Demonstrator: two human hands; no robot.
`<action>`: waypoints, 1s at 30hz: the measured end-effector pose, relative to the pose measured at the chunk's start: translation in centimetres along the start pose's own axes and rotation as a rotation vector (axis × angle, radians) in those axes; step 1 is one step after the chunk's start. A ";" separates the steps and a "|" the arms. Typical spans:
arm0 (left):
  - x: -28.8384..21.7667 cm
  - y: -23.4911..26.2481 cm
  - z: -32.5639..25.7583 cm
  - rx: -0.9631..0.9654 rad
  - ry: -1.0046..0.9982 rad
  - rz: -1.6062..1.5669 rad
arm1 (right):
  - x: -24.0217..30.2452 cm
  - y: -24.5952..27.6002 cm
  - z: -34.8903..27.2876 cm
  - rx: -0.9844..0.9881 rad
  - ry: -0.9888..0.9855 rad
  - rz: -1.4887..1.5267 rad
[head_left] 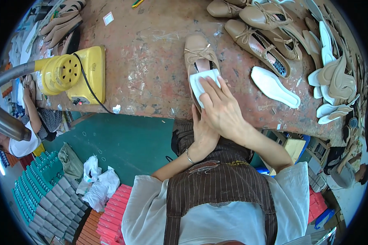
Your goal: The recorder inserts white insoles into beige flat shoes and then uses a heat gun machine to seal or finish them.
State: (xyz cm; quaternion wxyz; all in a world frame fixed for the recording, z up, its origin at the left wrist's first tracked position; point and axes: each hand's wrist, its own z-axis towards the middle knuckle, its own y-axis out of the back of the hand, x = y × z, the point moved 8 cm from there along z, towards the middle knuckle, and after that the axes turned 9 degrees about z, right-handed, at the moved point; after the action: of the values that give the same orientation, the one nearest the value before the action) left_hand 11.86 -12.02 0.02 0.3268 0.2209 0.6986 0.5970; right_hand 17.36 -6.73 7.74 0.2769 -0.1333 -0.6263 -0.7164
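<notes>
Insole-fitting is the step in hand: your right hand (223,110) presses the white insole (202,81) into the tan shoe (198,55), fingers flat, left hand (202,136) steadying the heel; next likely calls for smoothing pressure.

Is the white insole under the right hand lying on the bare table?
No, the white insole under the right hand sits in the beige shoe.

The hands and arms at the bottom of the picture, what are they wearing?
Both hands are bare, with no gloves. The left hand has a thin silver bracelet around its wrist. The right hand wears nothing at the wrist. Both forearms are bare too. Higher up, loose white sleeves cover the upper arms, and a brown apron with thin stripes hangs over the white top.
</notes>
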 end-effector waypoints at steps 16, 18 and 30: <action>0.0 1.3 0.2 -0.125 -0.050 -0.152 | -5.5 -3.1 5.7 -0.022 -0.181 -0.281; 0.5 1.1 0.8 -0.096 -0.034 -0.133 | -4.7 -3.0 6.5 0.024 -0.188 -0.289; 0.7 0.6 0.3 -0.229 -0.058 -0.219 | -2.5 -2.4 5.1 -0.294 -0.070 -0.511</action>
State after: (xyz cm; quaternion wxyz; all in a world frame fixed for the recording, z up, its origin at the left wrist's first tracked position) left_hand 11.52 -11.24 0.50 0.4333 0.1217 0.6359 0.6269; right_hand 17.24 -1.06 5.30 0.0433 -0.0344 -0.5383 -0.8410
